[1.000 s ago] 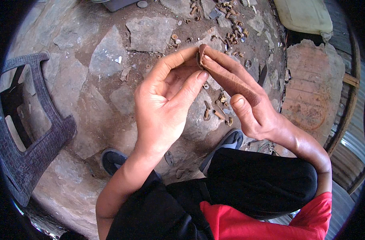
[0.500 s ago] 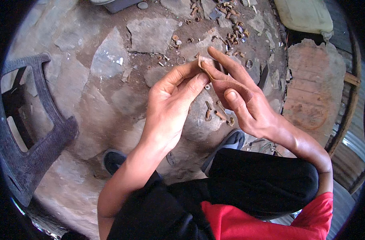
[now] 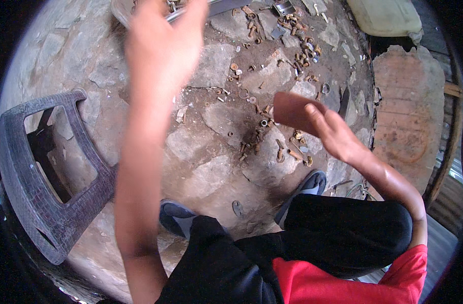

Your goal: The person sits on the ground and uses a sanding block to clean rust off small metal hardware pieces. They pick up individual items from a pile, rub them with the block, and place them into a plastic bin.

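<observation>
My right hand [image 3: 337,136] grips a reddish-brown piece of sandpaper [image 3: 291,110], thumb on top, above the stone floor. The sheet looks flat and tilts a little; its lower part lies behind the fingers. My left hand [image 3: 163,43] is stretched far forward over a grey container [image 3: 121,14] at the upper edge of the picture. Motion smears that hand, and its fingertips run partly out of view, so what they touch is hidden. Small metal pieces [image 3: 174,6] show inside the container between thumb and fingers.
Rusty bolts and nuts [image 3: 303,53] lie scattered over the uneven stone floor [image 3: 211,66]. A dark plastic chair [image 3: 102,185] stands at the left. To the right are a rusty metal sheet [image 3: 406,121] and a pale jerrycan [image 3: 386,17]. My sandalled feet [image 3: 176,219] are below.
My left hand has let go of the sandpaper and moved forward and left to the container. The sandpaper, curled around my right fingers before, is now flatter in my right hand. The view has shifted.
</observation>
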`<state>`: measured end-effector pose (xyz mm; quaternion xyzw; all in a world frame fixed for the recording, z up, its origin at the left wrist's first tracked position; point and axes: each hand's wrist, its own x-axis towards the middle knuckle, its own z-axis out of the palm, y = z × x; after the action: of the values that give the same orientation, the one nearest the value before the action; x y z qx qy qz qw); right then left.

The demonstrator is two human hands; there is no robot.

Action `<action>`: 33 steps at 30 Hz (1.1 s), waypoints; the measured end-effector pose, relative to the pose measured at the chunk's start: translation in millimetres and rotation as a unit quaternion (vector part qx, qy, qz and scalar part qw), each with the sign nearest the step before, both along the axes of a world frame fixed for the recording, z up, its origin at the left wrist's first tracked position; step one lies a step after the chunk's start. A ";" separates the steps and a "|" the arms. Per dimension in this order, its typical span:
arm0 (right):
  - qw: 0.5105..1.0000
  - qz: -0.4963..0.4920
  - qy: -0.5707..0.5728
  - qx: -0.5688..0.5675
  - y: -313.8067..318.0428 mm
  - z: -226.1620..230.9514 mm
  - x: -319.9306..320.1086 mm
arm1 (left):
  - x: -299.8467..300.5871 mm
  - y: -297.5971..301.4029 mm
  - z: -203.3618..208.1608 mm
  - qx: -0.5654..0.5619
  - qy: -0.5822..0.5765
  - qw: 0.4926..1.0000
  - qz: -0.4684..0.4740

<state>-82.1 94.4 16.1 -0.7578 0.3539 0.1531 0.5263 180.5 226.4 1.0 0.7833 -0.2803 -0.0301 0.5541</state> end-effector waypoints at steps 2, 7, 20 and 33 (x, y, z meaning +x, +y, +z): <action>0.990 -0.121 -0.074 -0.005 -0.9 -5.6 -0.5 | -27.0 11.9 -51.2 -0.074 -0.052 0.991 -0.101; 0.957 -0.217 -0.193 -0.019 -3.8 -1.9 3.4 | -115.5 51.7 -114.5 0.183 -0.039 0.938 -0.292; 0.980 -0.083 -0.173 -0.049 1.7 -20.7 -3.1 | -153.6 74.6 -159.1 0.283 -0.147 0.867 -0.383; 0.990 -0.031 -0.137 0.006 16.5 -19.7 3.8 | -148.5 59.5 -131.2 0.035 0.358 0.896 -0.262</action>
<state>-78.4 110.9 -3.6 -0.7573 0.3010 0.0329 0.5787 32.1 285.9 -130.2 0.6368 -0.2567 -0.4624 0.5611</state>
